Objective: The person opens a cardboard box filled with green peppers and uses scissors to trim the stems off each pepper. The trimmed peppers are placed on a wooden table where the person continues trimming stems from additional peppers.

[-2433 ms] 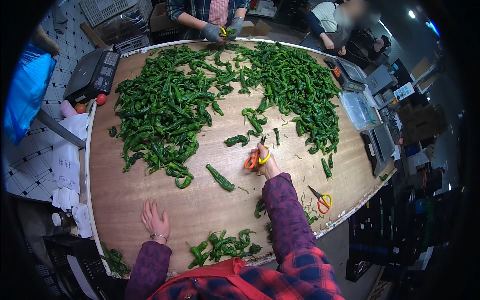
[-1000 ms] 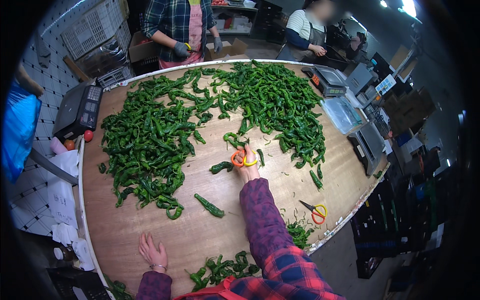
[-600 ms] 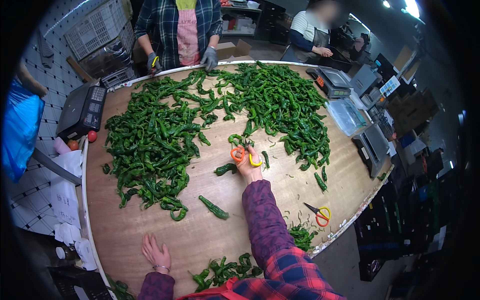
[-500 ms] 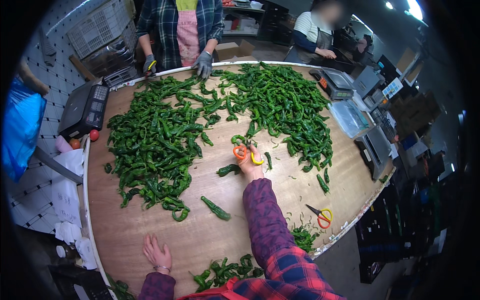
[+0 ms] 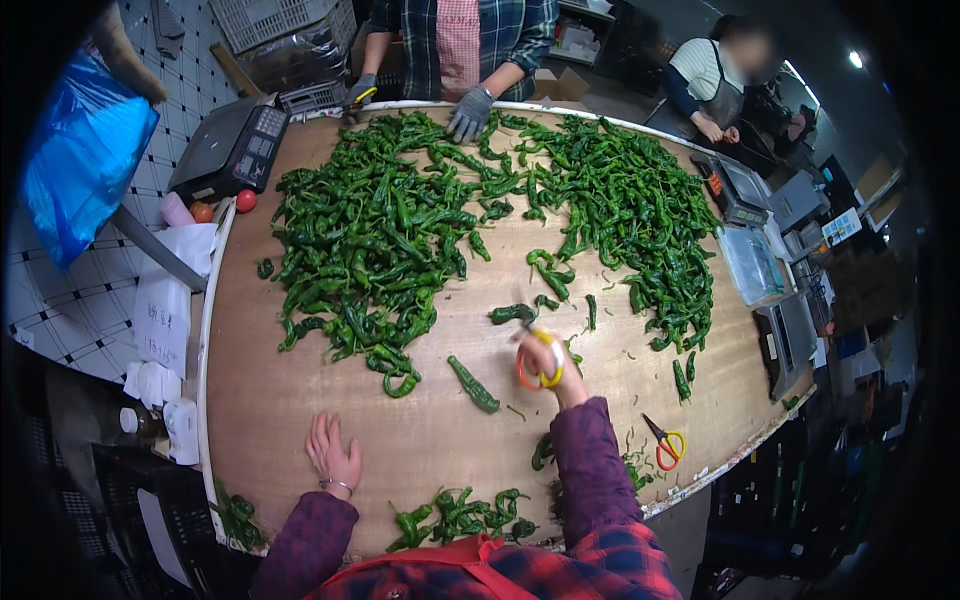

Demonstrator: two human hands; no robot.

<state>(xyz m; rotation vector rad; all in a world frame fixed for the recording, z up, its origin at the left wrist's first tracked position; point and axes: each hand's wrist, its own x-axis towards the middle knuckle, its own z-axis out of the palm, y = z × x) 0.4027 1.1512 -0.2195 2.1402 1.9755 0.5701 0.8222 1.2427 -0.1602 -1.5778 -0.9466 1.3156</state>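
My left hand lies flat on the wooden table with its fingers stretched out, holding nothing. Scissors with orange and yellow handles are in my right hand, which is closed around them and slightly blurred. Just beyond the blades is a single green pepper; another green pepper rests between my two hands. A small group of green peppers sits by the near edge in front of my body. More peppers are partly hidden behind my right forearm.
Two large pepper heaps cover the far left and far right. A second pair of scissors lies at right. Scales stand along the sides. Across the table, a person's gloved hand touches peppers; another person stands farther right.
My right hand has drawn back toward me with the scissors, away from the curled peppers ahead. The whole view has shifted. My left hand stays flat on the table.
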